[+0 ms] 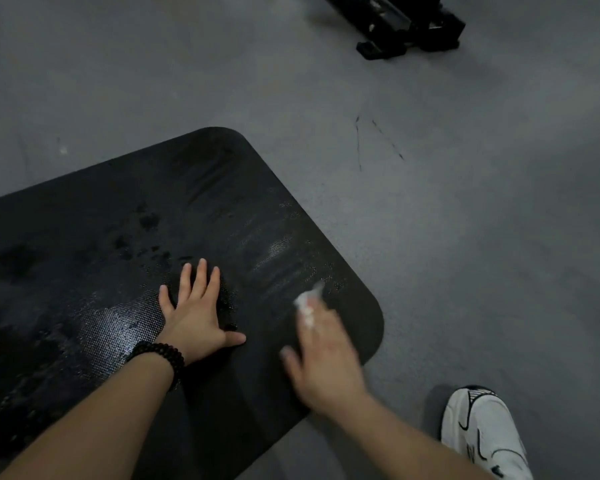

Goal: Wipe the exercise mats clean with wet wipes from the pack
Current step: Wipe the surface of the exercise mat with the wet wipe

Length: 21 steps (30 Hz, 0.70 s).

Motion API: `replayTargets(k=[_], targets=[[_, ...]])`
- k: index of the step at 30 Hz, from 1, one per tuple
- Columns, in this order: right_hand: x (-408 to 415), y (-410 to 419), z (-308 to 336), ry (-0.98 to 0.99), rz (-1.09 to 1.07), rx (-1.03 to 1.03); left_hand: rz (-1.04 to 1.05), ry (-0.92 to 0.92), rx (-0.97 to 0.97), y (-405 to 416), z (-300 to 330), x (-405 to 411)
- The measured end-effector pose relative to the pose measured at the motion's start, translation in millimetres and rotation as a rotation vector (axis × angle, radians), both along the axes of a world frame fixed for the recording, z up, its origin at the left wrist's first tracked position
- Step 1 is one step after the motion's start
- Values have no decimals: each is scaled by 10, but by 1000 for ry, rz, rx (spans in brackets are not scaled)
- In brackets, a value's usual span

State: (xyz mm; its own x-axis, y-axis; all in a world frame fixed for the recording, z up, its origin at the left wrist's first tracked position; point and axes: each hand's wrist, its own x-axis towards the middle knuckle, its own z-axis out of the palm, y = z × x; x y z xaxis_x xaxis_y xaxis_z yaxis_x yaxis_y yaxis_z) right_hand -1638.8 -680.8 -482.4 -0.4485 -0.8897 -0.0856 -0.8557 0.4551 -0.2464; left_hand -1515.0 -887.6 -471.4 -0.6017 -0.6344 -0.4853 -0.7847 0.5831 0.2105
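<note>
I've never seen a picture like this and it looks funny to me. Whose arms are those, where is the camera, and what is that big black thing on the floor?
The camera sits on a person's head and looks down, so you see their own two arms. The big black textured exercise mat with rounded corners lies on the grey floor. The left hand, with a dark beaded bracelet on its wrist, presses flat on the mat with straight fingers. The right hand looks blurry and holds a small white wet wipe under its fingertips against the mat. Shiny patches on the mat look wet. At the bottom right is a white sneaker. Up top stands some black equipment.
</note>
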Motion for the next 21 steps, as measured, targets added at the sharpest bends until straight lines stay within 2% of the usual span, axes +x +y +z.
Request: replayTargets(k=[2,3,4,8,9,10,13,15,17,19,21], targets=[[-373,31,-16,86,-292,5,-50,30,-23,42,-24,37],[-438,45,-17,62,-325,58,-84,49,-35,64,-36,56],[-398,54,-38,34,-286,98,-122,66,-51,83,-50,73],[255,135,29,-28,178,80,-213,73,-97,103,-92,93],[256,161,17,-20,224,83,-210,63,-89,98,-95,94],[162,170,10,9,196,60,-210,49,-75,100,-94,92],[-347,258,-19,132,-203,14,-219,28,-54,105,-85,87],[-487,376,-28,102,-312,68,-221,22,-67,122,-83,82],[-234,423,-52,71,-183,65,-217,15,-90,124,-96,70],[234,454,-10,-36,85,63,-228,5,-103,126,-97,60],[403,483,73,-69,250,91,-232,14,-105,120,-95,73]])
